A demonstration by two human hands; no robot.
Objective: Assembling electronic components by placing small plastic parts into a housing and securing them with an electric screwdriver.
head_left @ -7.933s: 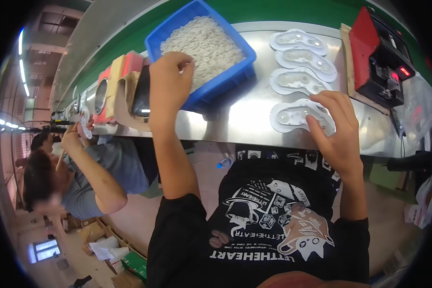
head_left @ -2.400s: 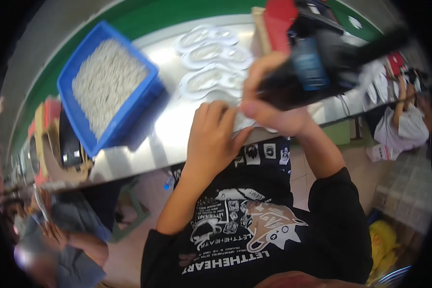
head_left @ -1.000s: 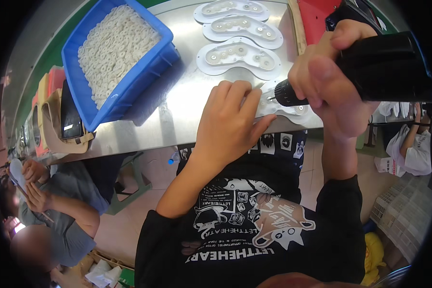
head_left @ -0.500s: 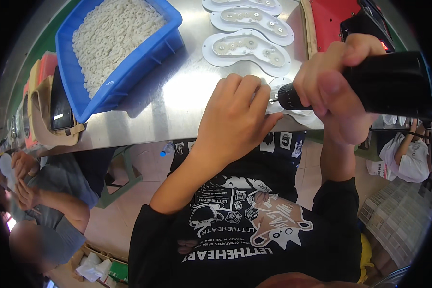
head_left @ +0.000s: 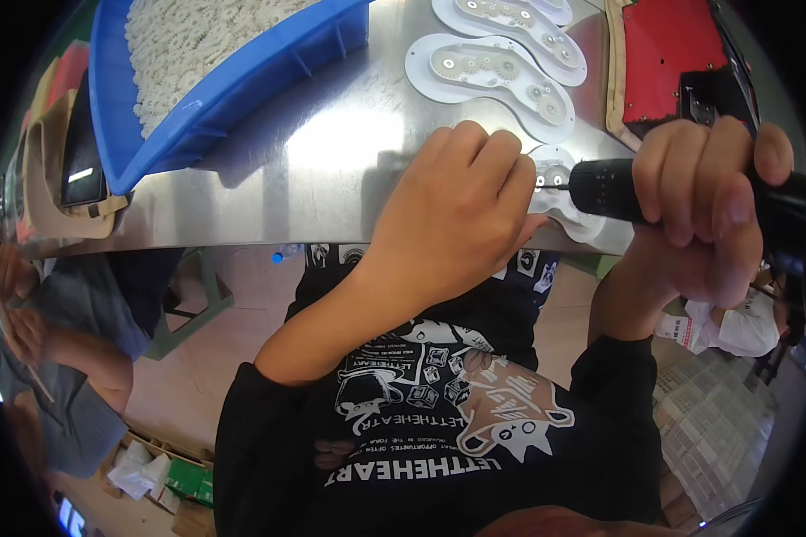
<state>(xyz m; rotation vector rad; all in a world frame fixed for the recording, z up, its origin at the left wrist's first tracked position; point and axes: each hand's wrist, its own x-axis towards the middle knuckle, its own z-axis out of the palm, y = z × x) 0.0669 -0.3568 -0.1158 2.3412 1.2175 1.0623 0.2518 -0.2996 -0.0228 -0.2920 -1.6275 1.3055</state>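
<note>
Screwdriver (head_left: pixel 607 190) in my right hand (head_left: pixel 706 201), fingers wrapped round — bit toward the white casing (head_left: pixel 559 208) beside my left hand (head_left: pixel 461 210) — half-curled, its hold I can't tell.

Blue bin (head_left: pixel 269 73), casings (head_left: pixel 501 73) on bench (head_left: pixel 260 213)

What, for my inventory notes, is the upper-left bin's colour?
The bin is blue, seen best in the head view.
</note>
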